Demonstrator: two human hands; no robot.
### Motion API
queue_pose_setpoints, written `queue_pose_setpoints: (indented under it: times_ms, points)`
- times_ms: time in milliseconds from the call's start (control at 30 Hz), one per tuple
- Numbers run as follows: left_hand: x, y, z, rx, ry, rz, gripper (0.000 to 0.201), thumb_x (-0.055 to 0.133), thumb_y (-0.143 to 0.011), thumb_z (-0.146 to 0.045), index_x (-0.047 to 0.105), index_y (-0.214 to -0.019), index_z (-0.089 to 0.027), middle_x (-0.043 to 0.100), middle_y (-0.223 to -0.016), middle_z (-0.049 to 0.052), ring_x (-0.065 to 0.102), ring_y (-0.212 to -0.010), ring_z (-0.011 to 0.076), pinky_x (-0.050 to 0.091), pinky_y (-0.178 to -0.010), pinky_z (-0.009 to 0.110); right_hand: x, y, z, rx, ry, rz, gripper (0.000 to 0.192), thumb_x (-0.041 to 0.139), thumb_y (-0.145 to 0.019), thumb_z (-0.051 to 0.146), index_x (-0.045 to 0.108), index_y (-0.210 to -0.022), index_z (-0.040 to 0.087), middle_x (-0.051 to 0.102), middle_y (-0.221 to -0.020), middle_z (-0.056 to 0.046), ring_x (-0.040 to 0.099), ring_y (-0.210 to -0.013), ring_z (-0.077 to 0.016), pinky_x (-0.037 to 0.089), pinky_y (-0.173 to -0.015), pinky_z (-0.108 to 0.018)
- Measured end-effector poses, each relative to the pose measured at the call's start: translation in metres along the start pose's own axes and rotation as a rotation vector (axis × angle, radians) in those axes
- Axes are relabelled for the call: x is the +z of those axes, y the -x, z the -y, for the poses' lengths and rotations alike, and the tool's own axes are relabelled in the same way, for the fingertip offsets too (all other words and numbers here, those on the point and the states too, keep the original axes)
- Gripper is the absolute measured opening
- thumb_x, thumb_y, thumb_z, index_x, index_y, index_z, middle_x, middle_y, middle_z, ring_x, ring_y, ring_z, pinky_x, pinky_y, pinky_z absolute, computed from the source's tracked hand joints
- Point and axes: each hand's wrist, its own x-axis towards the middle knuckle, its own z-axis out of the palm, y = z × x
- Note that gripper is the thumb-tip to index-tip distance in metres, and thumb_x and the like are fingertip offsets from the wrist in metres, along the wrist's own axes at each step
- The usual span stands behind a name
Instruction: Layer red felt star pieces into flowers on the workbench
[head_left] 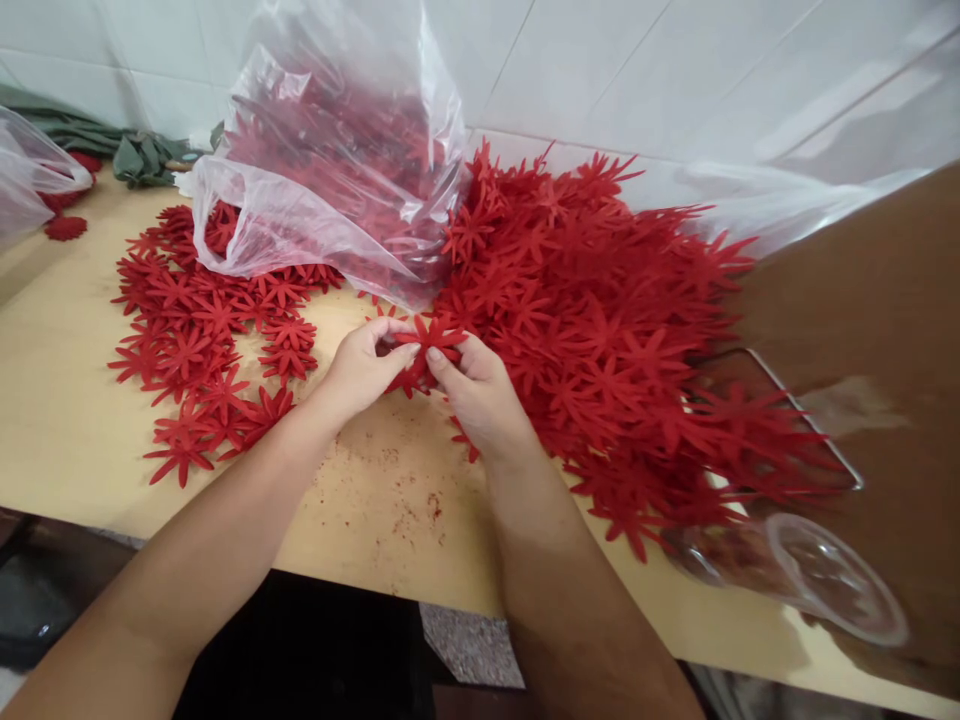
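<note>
Between both hands, at the middle of the view, is a red flower-shaped cutout [433, 332] with narrow petals. My left hand [367, 362] pinches its left side between thumb and fingers. On its right side, the thumb of my right hand [478, 385] presses on top with the fingers underneath. More red petals show just below the hands; whether they belong to the held piece I cannot tell. A large heap of red flower cutouts [585, 320] rises beside my right hand. Left of my left hand lies a looser, flatter spread of the same cutouts [195, 330].
A clear plastic bag [337, 190] full of red cutouts stands at the back against the tiled wall. At right are a brown board [885, 330], a wire-framed tray [806, 420] and a clear plastic cup [832, 575] on its side. Red crumbs dot the wooden table [375, 510].
</note>
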Motion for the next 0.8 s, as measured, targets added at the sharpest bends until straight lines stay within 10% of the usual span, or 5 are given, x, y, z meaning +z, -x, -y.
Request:
queue_pose_setpoints:
  times_ms: [267,800]
  points:
    - [0.0014,0.003,-0.0053,0.01,0.08,0.088,0.012,0.056,-0.074,-0.023,0.057,-0.08,-0.012,0.061,-0.078,0.002,0.053,-0.07,0.0074,0.042,-0.073,0.025,-0.0036,-0.0004,0.0007,-0.003,0.155,-0.212,0.036,0.057,-0.07,0.051,0.053,-0.058,0.017,0.046,-0.048,0.005,0.038,-0.043,-0.0059,0.034,-0.044,-0.021]
    - [-0.0008,-0.002,-0.004,-0.108,0.185,-0.1,0.006,0.055,-0.075,-0.017,0.053,-0.07,-0.014,0.057,-0.062,-0.003,0.048,-0.053,0.0036,0.039,-0.056,0.019,0.0053,0.0014,0.0008,-0.076,0.076,0.102,0.028,0.061,-0.07,0.045,0.061,-0.084,0.02,0.061,-0.069,0.0,0.056,-0.067,-0.0108,0.048,-0.065,-0.025]
